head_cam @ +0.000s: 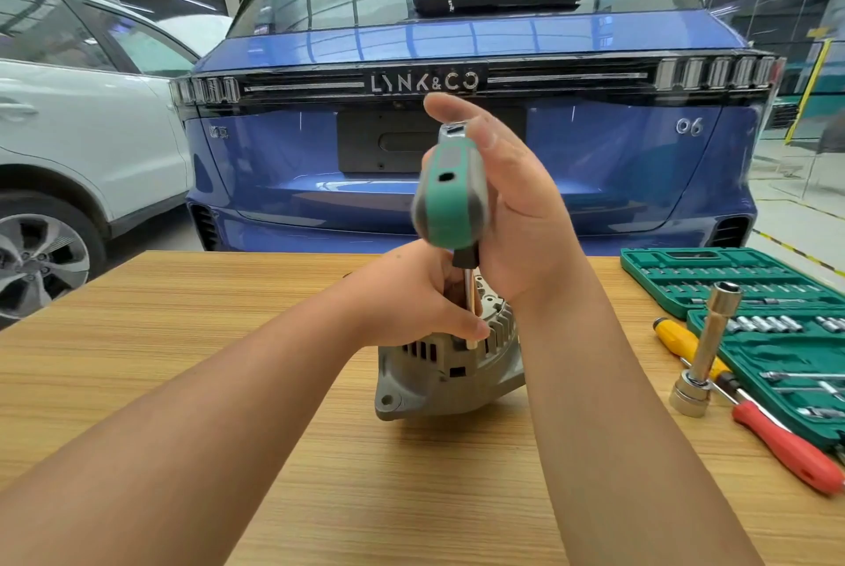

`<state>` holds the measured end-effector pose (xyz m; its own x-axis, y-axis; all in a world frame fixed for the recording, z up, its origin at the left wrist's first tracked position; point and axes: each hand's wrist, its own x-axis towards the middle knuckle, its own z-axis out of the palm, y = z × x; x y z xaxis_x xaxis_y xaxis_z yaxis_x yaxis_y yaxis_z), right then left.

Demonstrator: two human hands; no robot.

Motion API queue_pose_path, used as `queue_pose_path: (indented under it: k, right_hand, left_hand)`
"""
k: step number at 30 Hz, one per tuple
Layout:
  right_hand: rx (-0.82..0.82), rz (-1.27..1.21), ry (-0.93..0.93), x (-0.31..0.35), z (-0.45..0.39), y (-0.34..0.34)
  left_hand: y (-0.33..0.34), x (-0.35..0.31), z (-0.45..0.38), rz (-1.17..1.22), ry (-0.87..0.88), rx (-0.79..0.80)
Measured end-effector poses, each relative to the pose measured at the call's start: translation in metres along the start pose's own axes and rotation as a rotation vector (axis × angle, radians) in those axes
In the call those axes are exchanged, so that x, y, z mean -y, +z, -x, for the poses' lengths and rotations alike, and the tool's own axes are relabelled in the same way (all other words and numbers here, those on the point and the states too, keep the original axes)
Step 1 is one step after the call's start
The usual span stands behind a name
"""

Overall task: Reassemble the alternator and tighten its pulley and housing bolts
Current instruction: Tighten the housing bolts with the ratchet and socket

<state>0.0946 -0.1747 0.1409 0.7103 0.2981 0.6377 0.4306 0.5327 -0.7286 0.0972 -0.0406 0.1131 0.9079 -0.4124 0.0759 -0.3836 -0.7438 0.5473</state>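
Alternator (450,371) top hidden by left hand (423,300); screwdriver (450,195) tip unseen.

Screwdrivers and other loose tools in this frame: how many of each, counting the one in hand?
Screwdrivers: 3, the green-grey screwdriver held by the right hand, the yellow screwdriver, the red screwdriver.
Socket extension: 1
Tool case: 1
Total: 5

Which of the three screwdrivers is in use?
The green-handled screwdriver, gripped upright by the right hand over the alternator; the yellow and red ones lie idle.
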Motion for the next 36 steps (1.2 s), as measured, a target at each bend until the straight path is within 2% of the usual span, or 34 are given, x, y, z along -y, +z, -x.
queue_pose_path:
  k: [2,4,6,7,10,12,19,26,29,31,33,36]
  right_hand:
    - [-0.125,0.006,0.021,0.002,-0.002,0.005]
    - [-0.327,0.206,-0.026,0.003,-0.004,0.010]
    - [-0.433,0.357,-0.040,0.003,-0.006,0.011]
    - [-0.413,0.326,0.010,0.005,-0.006,0.010]
    - [-0.196,0.049,0.194,0.013,-0.004,0.003]
    - [-0.121,-0.033,0.235,0.013,-0.002,0.000]
    - [-0.186,-0.146,0.241,0.013,-0.002,-0.007]
    - [-0.047,-0.248,0.279,0.011,0.000,-0.009]
    - [-0.092,-0.209,0.224,0.008,-0.001,-0.005]
    - [-0.091,-0.102,0.076,0.005,-0.001,-0.004]
    - [-0.041,0.117,-0.077,0.006,0.002,-0.003]
    - [0.083,0.308,-0.138,0.012,0.004,-0.005]
  left_hand:
    - [0.000,0.000,-0.002,-0.018,0.007,0.015]
    - [0.001,0.001,-0.003,-0.028,0.028,0.035]
    - [0.001,0.002,-0.004,-0.017,0.037,0.049]
    - [0.001,0.003,-0.004,-0.013,0.042,0.049]
    - [0.001,0.003,-0.005,-0.015,0.049,0.033]
    - [0.002,0.004,-0.006,-0.013,0.042,0.028]
    - [0.002,0.005,-0.008,-0.045,0.056,0.026]
    - [0.001,0.006,-0.004,-0.032,0.051,0.038]
    - [0.001,0.005,-0.003,-0.032,0.048,0.029]
    - [0.001,0.005,-0.004,-0.023,0.036,0.026]
    - [0.001,0.005,-0.003,-0.021,0.036,0.029]
    - [0.001,0.005,-0.001,-0.013,0.059,0.035]
